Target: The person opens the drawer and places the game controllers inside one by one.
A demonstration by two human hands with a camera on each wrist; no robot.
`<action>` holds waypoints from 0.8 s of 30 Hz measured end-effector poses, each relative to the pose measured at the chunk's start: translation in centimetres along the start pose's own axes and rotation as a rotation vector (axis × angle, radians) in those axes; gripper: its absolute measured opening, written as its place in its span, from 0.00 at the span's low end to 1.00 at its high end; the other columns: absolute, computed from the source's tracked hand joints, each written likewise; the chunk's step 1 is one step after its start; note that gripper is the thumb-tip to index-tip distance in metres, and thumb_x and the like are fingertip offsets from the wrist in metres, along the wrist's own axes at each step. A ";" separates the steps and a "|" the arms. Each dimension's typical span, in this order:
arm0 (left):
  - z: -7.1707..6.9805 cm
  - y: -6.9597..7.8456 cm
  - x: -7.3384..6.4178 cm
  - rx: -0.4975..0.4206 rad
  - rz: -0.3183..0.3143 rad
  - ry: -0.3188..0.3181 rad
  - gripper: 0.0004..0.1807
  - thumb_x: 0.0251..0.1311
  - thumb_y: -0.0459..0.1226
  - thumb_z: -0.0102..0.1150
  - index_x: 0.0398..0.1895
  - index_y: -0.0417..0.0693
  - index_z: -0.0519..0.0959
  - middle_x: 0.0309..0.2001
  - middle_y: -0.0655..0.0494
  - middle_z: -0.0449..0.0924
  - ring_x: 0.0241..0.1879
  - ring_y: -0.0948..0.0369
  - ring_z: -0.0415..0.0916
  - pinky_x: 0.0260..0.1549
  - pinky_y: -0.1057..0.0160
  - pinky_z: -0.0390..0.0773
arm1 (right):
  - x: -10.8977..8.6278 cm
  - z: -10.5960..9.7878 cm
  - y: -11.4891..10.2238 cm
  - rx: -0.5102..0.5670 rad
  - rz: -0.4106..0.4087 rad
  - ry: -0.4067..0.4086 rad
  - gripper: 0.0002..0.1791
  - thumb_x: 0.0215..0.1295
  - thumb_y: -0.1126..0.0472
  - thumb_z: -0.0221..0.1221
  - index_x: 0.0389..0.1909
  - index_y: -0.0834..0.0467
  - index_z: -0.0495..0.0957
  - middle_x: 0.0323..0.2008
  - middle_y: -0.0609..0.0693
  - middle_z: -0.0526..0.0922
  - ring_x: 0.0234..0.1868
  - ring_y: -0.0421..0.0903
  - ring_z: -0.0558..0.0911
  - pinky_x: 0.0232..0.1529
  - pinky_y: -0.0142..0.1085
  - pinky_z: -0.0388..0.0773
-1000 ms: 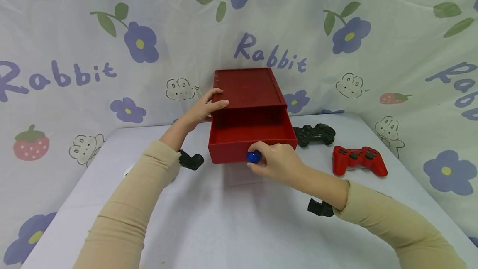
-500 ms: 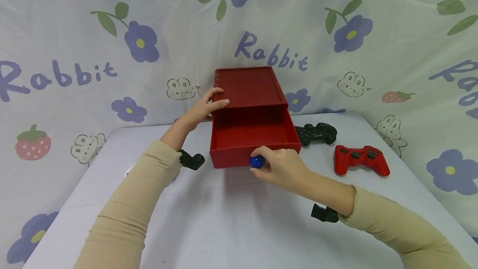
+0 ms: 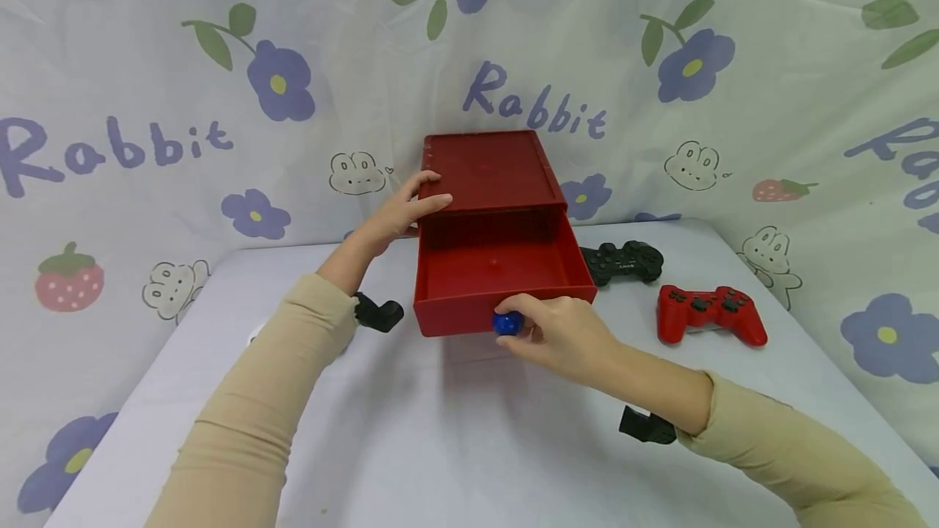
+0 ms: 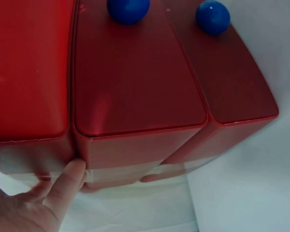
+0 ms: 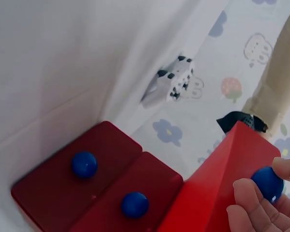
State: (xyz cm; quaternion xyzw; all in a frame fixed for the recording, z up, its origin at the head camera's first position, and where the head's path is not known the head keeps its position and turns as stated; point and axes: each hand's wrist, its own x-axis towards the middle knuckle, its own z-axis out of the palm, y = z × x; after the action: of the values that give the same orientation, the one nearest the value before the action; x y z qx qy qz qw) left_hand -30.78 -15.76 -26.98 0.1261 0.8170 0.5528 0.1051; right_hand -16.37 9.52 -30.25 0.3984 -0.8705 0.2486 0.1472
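Note:
A small red drawer cabinet (image 3: 487, 169) stands at the back of the table. Its top drawer (image 3: 499, 263) is pulled well out, and its bare inside shows. My right hand (image 3: 561, 334) pinches the round blue knob (image 3: 507, 323) on that drawer's front between thumb and fingers. On the cabinet's upper left edge rests my left hand (image 3: 399, 214), with fingers spread along the top and side. The wrist views show two closed lower drawers beneath, with a middle blue knob (image 5: 134, 205) and a bottom blue knob (image 5: 84, 165).
Right of the cabinet lie a black game controller (image 3: 623, 263), partly behind the drawer, and a red game controller (image 3: 710, 314). A white game controller (image 5: 173, 83) shows in the right wrist view. Patterned cloth (image 3: 352, 96) hangs close behind the cabinet.
My right hand has drawn the top drawer a little further out by its knob, toward me and slightly right. The left hand stays in place on the cabinet.

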 end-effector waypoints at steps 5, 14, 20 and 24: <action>0.0 0.0 0.1 0.003 0.001 0.002 0.30 0.59 0.48 0.49 0.63 0.55 0.53 0.60 0.46 0.56 0.56 0.51 0.60 0.50 0.48 0.69 | -0.3 -1.8 -0.1 0.045 0.007 -0.002 0.16 0.51 0.60 0.66 0.42 0.56 0.76 0.23 0.43 0.80 0.23 0.34 0.76 0.27 0.25 0.75; 0.0 -0.1 0.1 0.000 0.004 0.000 0.30 0.60 0.48 0.49 0.63 0.55 0.53 0.60 0.46 0.57 0.56 0.51 0.60 0.50 0.48 0.69 | -1.5 -6.3 0.9 0.006 0.041 0.147 0.16 0.47 0.68 0.67 0.39 0.58 0.78 0.23 0.42 0.81 0.23 0.34 0.79 0.26 0.27 0.76; 0.0 -0.2 0.0 -0.001 -0.003 0.005 0.30 0.60 0.48 0.49 0.63 0.55 0.53 0.61 0.47 0.55 0.57 0.50 0.59 0.51 0.46 0.68 | -2.6 -9.1 3.0 -0.067 0.143 0.161 0.16 0.49 0.69 0.65 0.41 0.58 0.77 0.24 0.42 0.81 0.22 0.35 0.79 0.27 0.25 0.75; 0.0 -0.2 0.0 -0.003 -0.003 0.002 0.30 0.60 0.47 0.49 0.63 0.56 0.53 0.62 0.47 0.55 0.57 0.50 0.59 0.52 0.46 0.68 | -3.8 -10.5 4.6 -0.144 0.203 0.160 0.18 0.48 0.67 0.66 0.43 0.57 0.77 0.26 0.45 0.82 0.22 0.38 0.80 0.24 0.24 0.74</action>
State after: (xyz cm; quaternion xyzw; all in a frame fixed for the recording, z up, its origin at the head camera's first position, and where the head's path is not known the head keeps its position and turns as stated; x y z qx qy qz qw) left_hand -30.80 -15.82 -27.12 0.1240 0.8167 0.5538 0.1052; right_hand -16.83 20.24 -24.64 0.2755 -0.9075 0.2302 0.2183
